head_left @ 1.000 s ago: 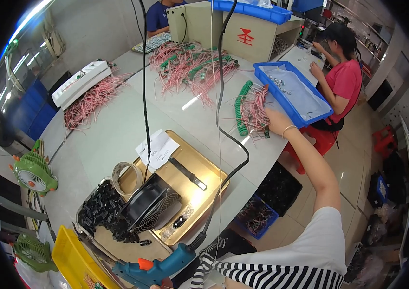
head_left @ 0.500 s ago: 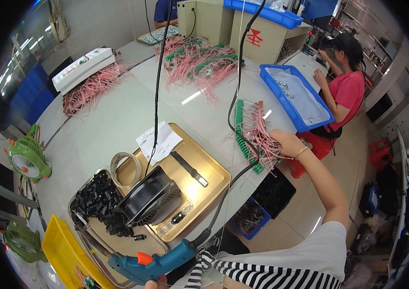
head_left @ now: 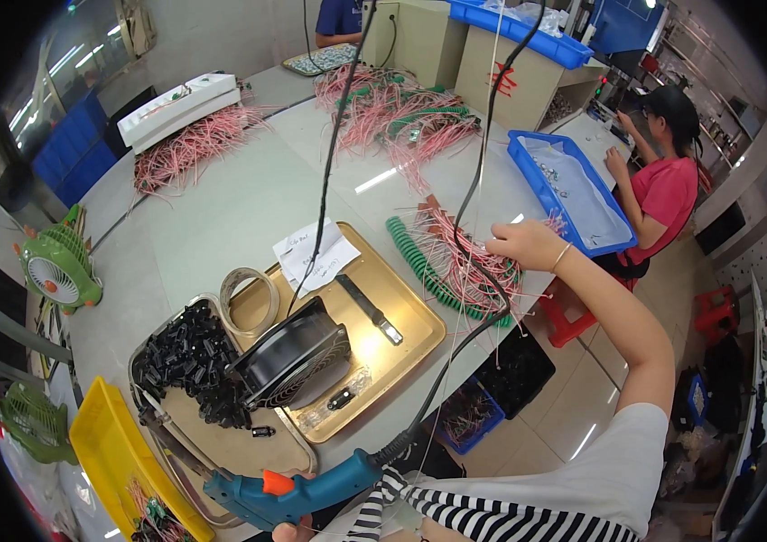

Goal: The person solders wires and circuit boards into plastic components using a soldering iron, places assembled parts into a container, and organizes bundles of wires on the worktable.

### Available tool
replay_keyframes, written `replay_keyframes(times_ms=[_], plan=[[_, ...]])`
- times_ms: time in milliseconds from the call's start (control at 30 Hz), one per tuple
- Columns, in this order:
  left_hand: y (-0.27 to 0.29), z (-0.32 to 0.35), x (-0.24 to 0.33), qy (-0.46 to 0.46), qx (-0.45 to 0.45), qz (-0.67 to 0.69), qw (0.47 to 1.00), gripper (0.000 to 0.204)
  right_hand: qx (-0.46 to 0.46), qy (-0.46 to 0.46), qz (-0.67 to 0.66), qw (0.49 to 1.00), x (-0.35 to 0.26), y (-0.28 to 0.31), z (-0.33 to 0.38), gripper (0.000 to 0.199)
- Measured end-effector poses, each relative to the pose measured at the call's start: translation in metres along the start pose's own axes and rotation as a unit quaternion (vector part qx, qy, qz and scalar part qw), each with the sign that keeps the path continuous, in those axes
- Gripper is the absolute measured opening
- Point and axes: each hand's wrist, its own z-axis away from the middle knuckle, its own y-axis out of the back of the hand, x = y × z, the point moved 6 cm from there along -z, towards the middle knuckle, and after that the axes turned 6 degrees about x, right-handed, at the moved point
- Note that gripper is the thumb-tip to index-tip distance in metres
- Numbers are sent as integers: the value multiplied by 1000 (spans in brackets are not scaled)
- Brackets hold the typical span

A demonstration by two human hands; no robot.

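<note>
My right hand (head_left: 528,246) is closed at the right end of a bundle of thin pink wires (head_left: 478,271) on the table. Pink wire ends show just beyond its knuckles; the fingertips are partly hidden. A green coiled strip (head_left: 424,275) runs along the bundle's left side. At the lower edge, my left hand (head_left: 291,531) is wrapped round a teal soldering gun (head_left: 311,495) with an orange trigger. Only part of that hand shows. The gun's long tip points up left, over a tray (head_left: 288,452) with small black parts (head_left: 189,361).
A gold tray (head_left: 401,294) carries a black fan (head_left: 297,357), a tape roll (head_left: 250,303) and paper (head_left: 311,253). Black cables (head_left: 483,172) hang across the table. A yellow bin (head_left: 99,443) stands left, a blue tray (head_left: 573,194) right, near a seated co-worker (head_left: 663,176).
My right hand has risen away from me and slightly left. The wire bundle and green strip have shifted left and turned. My left hand still holds the soldering gun. The whole view has shifted slightly.
</note>
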Motion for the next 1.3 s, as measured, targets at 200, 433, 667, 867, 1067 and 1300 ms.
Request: replay_keyframes(times_ms=[200, 433, 667, 867, 1067, 1300], plan=[[-28, -1, 4, -8, 12, 6, 1000, 85, -22, 29, 73, 997, 20, -6, -54, 19], [-12, 0, 5, 18, 21, 22, 999, 85, 8, 25, 96, 995, 47, -25, -118, 26], [-9, -4, 6, 30, 41, 15, 999, 85, 53, 24, 40, 997, 54, -30, -170, 23], [-31, -10, 11, 79, 54, 4, 995, 90, 68, 69, 124, 988, 52, -41, -249, 18], [-20, -4, 7, 82, 71, 12, 994, 90, 152, 170, 144, 963, 2, -24, -348, 15], [-10, -3, -2, 117, 56, 12, 991, 91, 259, 285, 105, 917, -87, -16, -432, 11]])
